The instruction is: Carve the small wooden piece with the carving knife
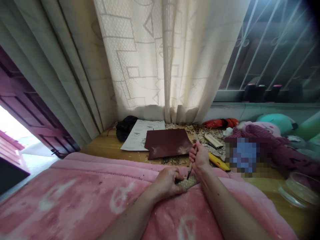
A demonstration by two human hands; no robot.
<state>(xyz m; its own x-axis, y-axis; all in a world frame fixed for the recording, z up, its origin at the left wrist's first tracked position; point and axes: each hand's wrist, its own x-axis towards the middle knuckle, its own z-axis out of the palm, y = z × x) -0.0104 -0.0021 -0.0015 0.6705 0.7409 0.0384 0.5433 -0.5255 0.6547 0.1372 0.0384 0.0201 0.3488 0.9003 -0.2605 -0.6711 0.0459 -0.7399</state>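
Observation:
My left hand (168, 183) grips the left end of a small pale piece (190, 182) with a crosshatched, scale-like surface, resting on the pink blanket (112, 190). My right hand (200, 156) is closed round the slim handle of a carving tool (190, 169). The tool stands steeply, its dark tip down at the top surface of the carved piece. My left thumb lies along the near edge of the piece and the fingers are at its far side. The right end of the piece is close to my right wrist.
Beyond the blanket lie a dark red sheet (168, 143), printed paper (136, 135), a black bag (126, 128), wood shavings (197, 130), a pale block (213, 141) and a yellow tool (219, 162). Plush toys (270, 128) and a clear bowl (297, 190) are at the right.

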